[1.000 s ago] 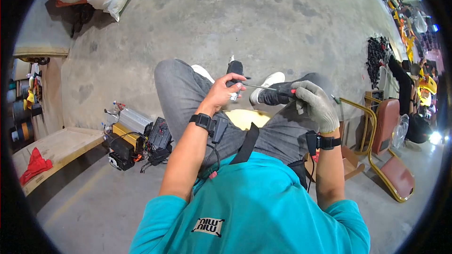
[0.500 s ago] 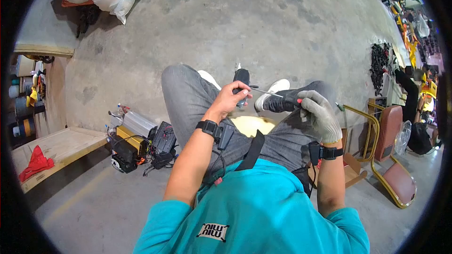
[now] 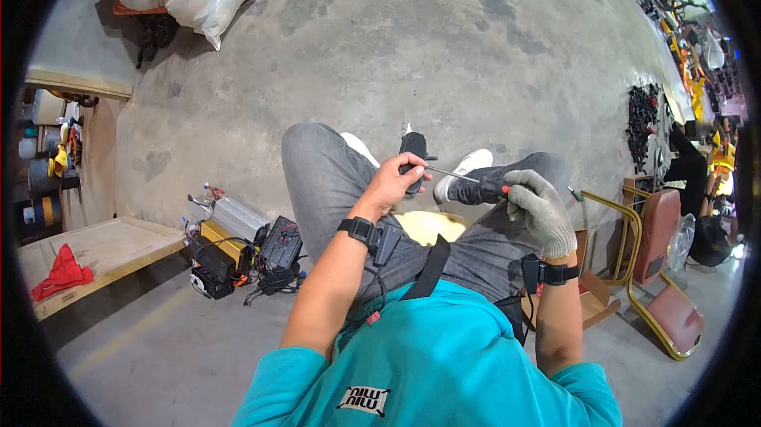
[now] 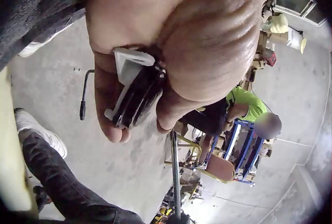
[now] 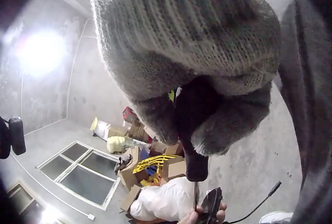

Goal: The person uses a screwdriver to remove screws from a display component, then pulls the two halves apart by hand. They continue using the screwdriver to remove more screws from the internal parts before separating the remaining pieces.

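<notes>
My bare left hand (image 3: pixel 394 183) grips a black housing (image 3: pixel 412 145) between thumb and fingers. Seen from the left wrist, the housing has a white plastic piece (image 4: pixel 129 67) along one side. A short black cable (image 5: pixel 257 204) with a plug end sticks out beside it. In my right hand (image 3: pixel 541 211), which wears a grey knitted glove, is a screwdriver with a dark handle (image 5: pixel 196 164) and a red spot at its front. Its metal shaft (image 3: pixel 453 174) points left, the tip right at my left thumb and the housing. Gloved fingers hide most of the handle.
Crossed legs in grey trousers lie under both hands, with a pale yellow surface (image 3: pixel 432 226) between them. On the left are wired metal boxes (image 3: pixel 238 225) and a low wooden bench (image 3: pixel 119 246) with a red cloth (image 3: pixel 63 272). A chair (image 3: pixel 659 225) lies tipped at the right.
The head view has shifted, so legs, hands and floor items sit lower and farther right in it. Both hands keep their hold on the housing and screwdriver.
</notes>
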The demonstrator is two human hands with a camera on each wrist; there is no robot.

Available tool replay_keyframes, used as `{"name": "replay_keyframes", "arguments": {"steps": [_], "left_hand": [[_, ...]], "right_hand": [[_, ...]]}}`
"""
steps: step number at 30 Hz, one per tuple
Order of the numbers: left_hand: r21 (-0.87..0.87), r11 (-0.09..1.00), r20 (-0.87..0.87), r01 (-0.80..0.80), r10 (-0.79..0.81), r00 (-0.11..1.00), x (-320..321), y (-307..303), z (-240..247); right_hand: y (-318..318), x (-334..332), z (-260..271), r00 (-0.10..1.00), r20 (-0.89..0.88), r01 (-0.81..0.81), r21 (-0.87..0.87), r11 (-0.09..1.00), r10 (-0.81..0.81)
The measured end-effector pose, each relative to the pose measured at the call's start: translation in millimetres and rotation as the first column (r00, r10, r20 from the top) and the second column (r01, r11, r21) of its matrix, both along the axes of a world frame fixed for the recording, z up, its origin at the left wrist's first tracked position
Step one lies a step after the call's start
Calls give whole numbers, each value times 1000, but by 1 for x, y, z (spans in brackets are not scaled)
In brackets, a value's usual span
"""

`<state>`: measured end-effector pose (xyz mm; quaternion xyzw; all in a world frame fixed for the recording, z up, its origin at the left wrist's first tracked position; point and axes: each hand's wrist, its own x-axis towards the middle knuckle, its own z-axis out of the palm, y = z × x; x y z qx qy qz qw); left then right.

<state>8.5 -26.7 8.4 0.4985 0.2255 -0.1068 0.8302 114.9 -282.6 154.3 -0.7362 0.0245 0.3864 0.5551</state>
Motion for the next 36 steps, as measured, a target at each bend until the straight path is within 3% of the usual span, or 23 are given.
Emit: {"name": "replay_keyframes", "arguments": {"steps": [12,20,27,36], "left_hand": [[-11,1000,3,-3,3,1000,0,0,0],[116,991,-7,64,-64,998,2,1,-4],[169,976,-24,134,-132,991,-3,0,-5],[142,983,-7,118,-118,993,-5,2,-6]], "right_hand": [[-1,-1,0,1000,-21,4,-5,1000,-4],[8,-2,16,972,190,-116,-123,986,138],[9,0,8,942,332,-10,-134,991,55],[12,-6,19,975,218,-33,-56,998,44]]}}
